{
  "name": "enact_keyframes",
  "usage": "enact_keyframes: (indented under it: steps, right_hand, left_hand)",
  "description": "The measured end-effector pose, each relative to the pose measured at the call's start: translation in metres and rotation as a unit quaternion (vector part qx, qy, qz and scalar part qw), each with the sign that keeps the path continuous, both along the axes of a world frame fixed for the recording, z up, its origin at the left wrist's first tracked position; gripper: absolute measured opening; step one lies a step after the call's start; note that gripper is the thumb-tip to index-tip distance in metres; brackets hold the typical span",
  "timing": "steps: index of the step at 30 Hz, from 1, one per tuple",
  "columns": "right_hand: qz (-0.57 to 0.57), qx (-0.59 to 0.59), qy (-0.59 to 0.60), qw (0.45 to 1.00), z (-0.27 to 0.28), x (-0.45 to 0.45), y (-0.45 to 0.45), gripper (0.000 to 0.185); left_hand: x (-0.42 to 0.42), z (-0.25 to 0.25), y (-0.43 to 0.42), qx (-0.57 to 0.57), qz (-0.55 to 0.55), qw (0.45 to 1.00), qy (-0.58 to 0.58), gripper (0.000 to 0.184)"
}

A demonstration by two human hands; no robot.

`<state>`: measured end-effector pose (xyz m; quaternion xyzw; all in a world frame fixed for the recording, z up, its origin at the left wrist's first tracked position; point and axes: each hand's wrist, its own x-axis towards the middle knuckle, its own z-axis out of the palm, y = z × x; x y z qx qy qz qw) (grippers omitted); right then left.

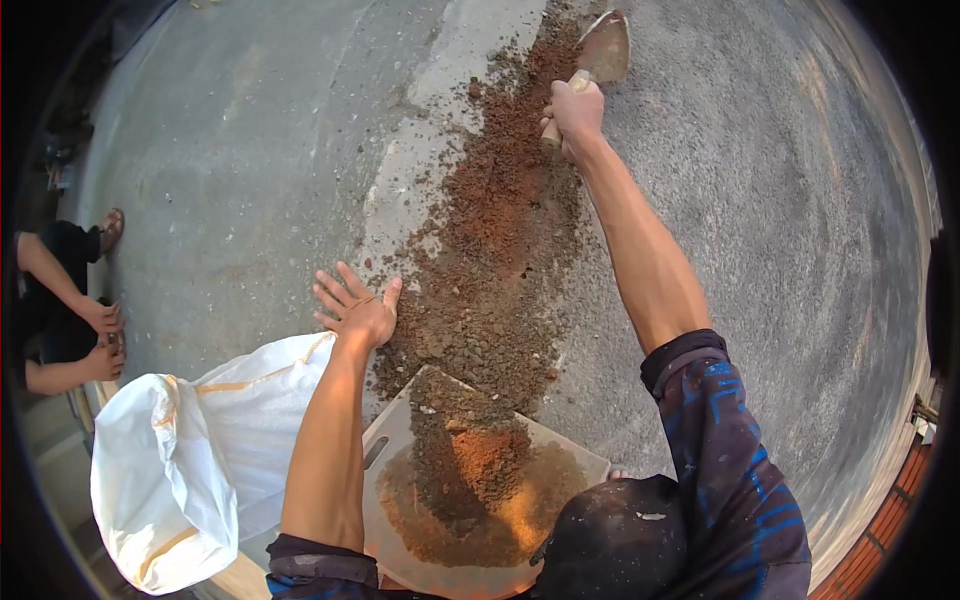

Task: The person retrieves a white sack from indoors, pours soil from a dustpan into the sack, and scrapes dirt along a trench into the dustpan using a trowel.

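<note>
My right hand (578, 115) is wrapped round the handle of a trowel (607, 52), whose blade reaches the far end of a long strip of loose soil (500, 205). Reddish and grey-brown clods make up this strip on the ground. My left hand (362, 312) holds nothing; its fingers are spread at the left edge of the soil. Close below me lies a pale plastic tray (592, 462) with a slot handle, partly filled with brown and orange soil. A dark rounded knee or cap-like shape covers its lower right corner.
A white woven sack (165, 480) with its mouth open lies to the left of my left forearm. Another person's hands (103, 335) and sandalled foot (112, 230) are at the far left. Grey concrete (250, 150) spreads left, rougher paving (760, 200) right. Bricks (890, 510) edge the lower right.
</note>
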<state>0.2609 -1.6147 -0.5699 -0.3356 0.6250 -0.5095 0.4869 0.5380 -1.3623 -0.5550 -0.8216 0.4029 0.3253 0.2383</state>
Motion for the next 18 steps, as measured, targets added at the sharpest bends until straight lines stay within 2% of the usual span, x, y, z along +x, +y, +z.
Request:
enact_keyframes:
  steps: [1, 3, 4, 5, 6, 7, 8, 10, 12, 13, 15, 16, 17, 18]
  right_hand:
    - [-0.001, 0.008, -0.003, 1.000, 0.006, 0.010, 0.008, 0.012]
    - [-0.198, -0.007, 0.063, 0.978, 0.019, 0.037, 0.012, 0.010]
    - [-0.043, 0.125, 0.030, 0.991, -0.019, 0.045, 0.005, 0.012]
    - [-0.022, 0.124, 0.112, 0.986, -0.059, 0.049, -0.003, 0.011]
    - [0.002, 0.122, 0.192, 0.974, -0.052, 0.055, -0.003, 0.010]
    - [0.036, 0.149, 0.067, 0.986, -0.043, 0.042, -0.005, 0.009]
    - [0.072, 0.174, -0.057, 0.980, -0.008, 0.024, 0.002, 0.009]
    - [0.095, 0.160, -0.114, 0.976, -0.020, -0.004, -0.008, 0.011]
    - [0.061, 0.095, -0.088, 0.990, -0.002, -0.011, -0.004, 0.012]
    - [0.065, 0.100, -0.092, 0.989, 0.003, -0.003, -0.003, 0.012]
    - [-0.101, 0.007, 0.041, 0.994, 0.011, 0.015, 0.002, 0.016]
    - [-0.102, 0.038, 0.054, 0.993, 0.003, 0.033, 0.006, 0.022]
    - [-0.028, 0.066, 0.153, 0.986, -0.029, 0.045, 0.007, 0.020]
    - [0.043, 0.092, 0.248, 0.964, -0.031, 0.052, 0.010, 0.017]
  left_hand:
    - [0.000, 0.001, 0.001, -0.001, 0.000, 1.000, 0.002, 0.102]
    - [-0.001, -0.002, 0.003, -0.014, -0.003, 1.000, 0.003, 0.102]
    - [-0.002, -0.004, 0.005, -0.018, -0.007, 1.000, 0.005, 0.102]
    - [-0.001, -0.004, 0.005, -0.015, -0.007, 1.000, 0.004, 0.103]
    - [-0.001, -0.002, 0.002, -0.012, -0.004, 1.000, 0.003, 0.103]
    - [-0.001, -0.001, 0.002, -0.014, -0.002, 1.000, 0.006, 0.103]
    - [-0.001, -0.001, 0.002, -0.016, 0.001, 1.000, 0.008, 0.103]
    - [-0.001, -0.002, 0.002, -0.017, 0.000, 1.000, 0.002, 0.104]
    - [0.000, -0.003, 0.001, -0.022, 0.001, 1.000, 0.002, 0.104]
    - [0.001, -0.003, 0.004, -0.023, -0.002, 1.000, 0.005, 0.104]
    - [0.002, -0.003, 0.006, -0.020, -0.002, 1.000, -0.001, 0.104]
    - [-0.001, -0.003, 0.004, -0.027, 0.001, 1.000, -0.002, 0.104]
    - [-0.002, -0.002, 0.003, -0.030, 0.002, 1.000, -0.002, 0.103]
    - [-0.001, -0.002, 0.001, -0.035, -0.003, 0.999, -0.001, 0.103]
